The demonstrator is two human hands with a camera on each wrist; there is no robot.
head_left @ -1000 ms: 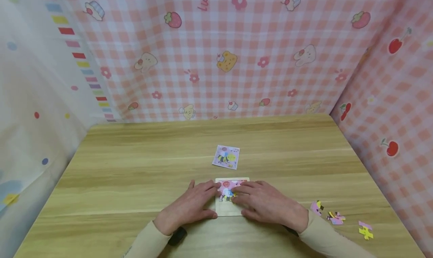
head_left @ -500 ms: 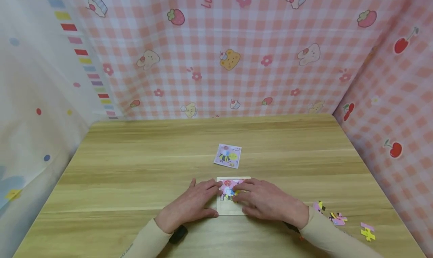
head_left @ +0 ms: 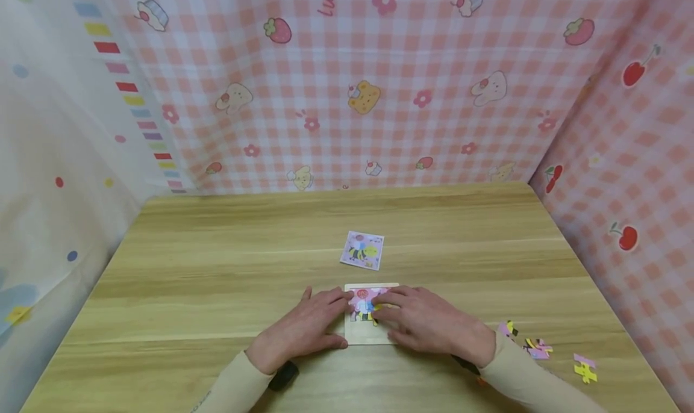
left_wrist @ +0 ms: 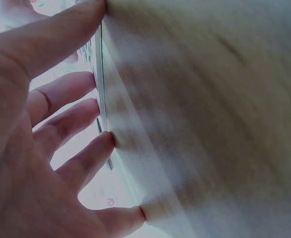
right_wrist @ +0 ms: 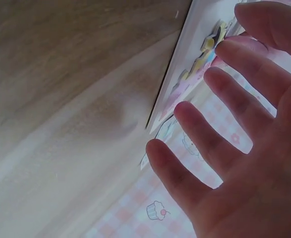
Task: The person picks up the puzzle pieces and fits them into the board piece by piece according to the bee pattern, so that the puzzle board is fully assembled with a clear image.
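The left grip [left_wrist: 33, 163] touches a thin board [left_wrist: 100, 64] on the wooden table [left_wrist: 209, 124].

Puzzle tray [head_left: 365, 335]: our landmark, flat on the table [head_left: 217, 250].
Left hand [head_left: 306, 326]: we place it at the tray's left edge.
Right hand [head_left: 431, 322]: over the tray's right side.
Tray pieces [head_left: 362, 304]: we find these in the tray's far part.
Picture card [head_left: 362, 250]: behind the tray, apart from it.
Loose pieces [head_left: 538, 348]: well right of the tray.
Gingham curtain [head_left: 336, 142]: far behind the tray.

Pink-checked cloth [head_left: 347, 58] hangs behind a wood-grain table [head_left: 244, 238], with spotted white cloth [head_left: 54, 130] at left.
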